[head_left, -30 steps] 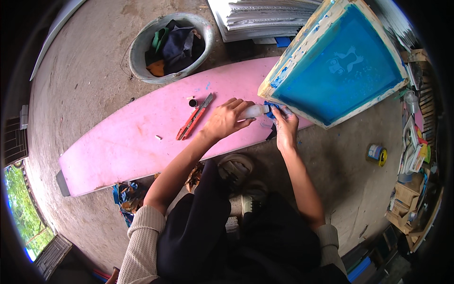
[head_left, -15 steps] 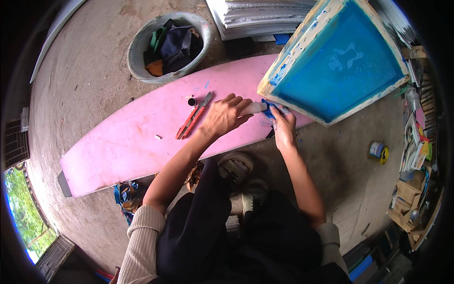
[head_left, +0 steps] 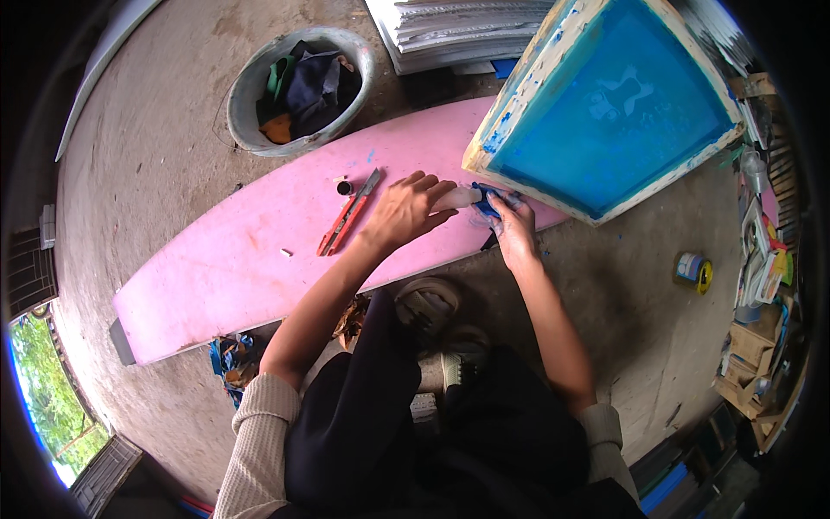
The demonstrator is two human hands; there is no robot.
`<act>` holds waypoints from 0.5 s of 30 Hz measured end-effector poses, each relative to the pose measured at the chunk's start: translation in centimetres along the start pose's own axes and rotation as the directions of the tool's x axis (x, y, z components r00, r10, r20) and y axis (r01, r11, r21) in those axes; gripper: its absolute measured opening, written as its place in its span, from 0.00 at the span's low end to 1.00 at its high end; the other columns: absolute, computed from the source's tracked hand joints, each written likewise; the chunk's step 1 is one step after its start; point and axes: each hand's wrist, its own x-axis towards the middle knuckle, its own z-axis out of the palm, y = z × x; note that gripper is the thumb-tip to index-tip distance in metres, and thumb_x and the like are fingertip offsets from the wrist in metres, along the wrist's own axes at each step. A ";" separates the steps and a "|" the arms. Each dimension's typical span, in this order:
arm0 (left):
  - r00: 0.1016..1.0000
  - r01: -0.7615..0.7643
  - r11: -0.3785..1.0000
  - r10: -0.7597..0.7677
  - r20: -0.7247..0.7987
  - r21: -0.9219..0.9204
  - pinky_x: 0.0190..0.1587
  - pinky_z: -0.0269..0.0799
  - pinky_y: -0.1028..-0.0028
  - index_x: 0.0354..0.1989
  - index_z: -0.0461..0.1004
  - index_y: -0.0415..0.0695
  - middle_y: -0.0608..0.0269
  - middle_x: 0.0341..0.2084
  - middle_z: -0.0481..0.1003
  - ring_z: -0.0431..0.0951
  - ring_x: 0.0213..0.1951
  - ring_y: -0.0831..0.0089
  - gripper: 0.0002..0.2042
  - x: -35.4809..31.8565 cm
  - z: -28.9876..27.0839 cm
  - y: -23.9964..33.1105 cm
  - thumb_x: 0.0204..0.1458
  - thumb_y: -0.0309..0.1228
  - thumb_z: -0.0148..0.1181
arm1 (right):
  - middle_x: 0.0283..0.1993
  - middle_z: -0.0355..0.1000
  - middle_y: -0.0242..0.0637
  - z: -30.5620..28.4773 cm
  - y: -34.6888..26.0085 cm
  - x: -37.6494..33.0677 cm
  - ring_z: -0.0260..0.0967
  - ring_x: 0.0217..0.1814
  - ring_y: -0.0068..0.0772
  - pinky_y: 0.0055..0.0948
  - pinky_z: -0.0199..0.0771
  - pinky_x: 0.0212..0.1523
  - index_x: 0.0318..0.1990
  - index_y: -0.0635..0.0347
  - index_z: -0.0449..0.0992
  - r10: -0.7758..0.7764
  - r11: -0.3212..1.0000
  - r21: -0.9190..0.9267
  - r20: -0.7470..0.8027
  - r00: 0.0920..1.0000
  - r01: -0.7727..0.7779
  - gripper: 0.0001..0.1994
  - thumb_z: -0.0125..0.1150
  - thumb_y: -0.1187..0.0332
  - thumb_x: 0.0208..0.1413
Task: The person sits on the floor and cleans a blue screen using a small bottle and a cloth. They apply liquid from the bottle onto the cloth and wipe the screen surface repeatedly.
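Left hand (head_left: 406, 212) rests on the pink board (head_left: 259, 251), fingers closed around a pale tube (head_left: 456, 198). Right hand (head_left: 512, 227) pinches a blue-stained piece (head_left: 486, 199) at the tube's tip, beside the blue screen frame (head_left: 605, 104). Versus 0.5 s earlier: both hands essentially unmoved. Red cutter (head_left: 349, 213) lies left of them. Concrete floor (head_left: 156, 147); metal basin (head_left: 298, 91) of rags beyond the board.

Beige ribbed sleeves pushed up, black trousers, pale shoes.
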 end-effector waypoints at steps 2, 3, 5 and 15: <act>1.000 -0.021 0.997 0.020 0.020 0.080 0.39 0.73 0.65 0.45 0.73 0.47 0.60 0.34 0.74 0.74 0.39 0.63 0.17 0.4 -0.2 0.5 0.45 0.37 0.63 | 0.39 0.71 0.25 -0.7 0.8 0.6 0.65 0.40 0.17 0.26 0.60 0.44 0.38 0.56 0.73 -0.037 0.999 0.012 0.022 0.999 0.037 0.05 0.59 0.71 0.54; 0.999 -0.024 0.995 0.022 0.031 0.099 0.39 0.73 0.65 0.46 0.73 0.48 0.60 0.34 0.74 0.74 0.39 0.64 0.18 0.6 -0.1 0.7 0.45 0.37 0.63 | 0.39 0.71 0.25 -0.8 1.1 0.8 0.65 0.40 0.17 0.25 0.60 0.44 0.38 0.55 0.73 -0.036 0.999 0.023 -0.001 0.999 0.036 0.05 0.59 0.71 0.54; 0.999 -0.032 0.994 0.027 0.044 0.109 0.39 0.73 0.65 0.46 0.72 0.48 0.61 0.34 0.74 0.73 0.39 0.64 0.18 0.8 0.2 0.9 0.45 0.36 0.63 | 0.38 0.71 0.25 -1.3 1.5 1.3 0.65 0.40 0.16 0.25 0.60 0.44 0.37 0.55 0.73 -0.034 0.998 0.045 -0.049 0.998 0.036 0.04 0.59 0.71 0.54; 0.979 0.203 0.799 -0.164 0.120 -0.565 0.49 0.67 0.64 0.48 0.67 0.41 0.52 0.43 0.74 0.73 0.47 0.56 0.19 0.0 3.4 -1.3 0.48 0.32 0.60 | 0.44 0.70 0.36 -0.7 -0.1 1.3 0.70 0.46 0.28 0.32 0.75 0.49 0.44 0.63 0.69 -0.017 0.978 0.208 0.090 0.996 -0.002 0.09 0.54 0.77 0.55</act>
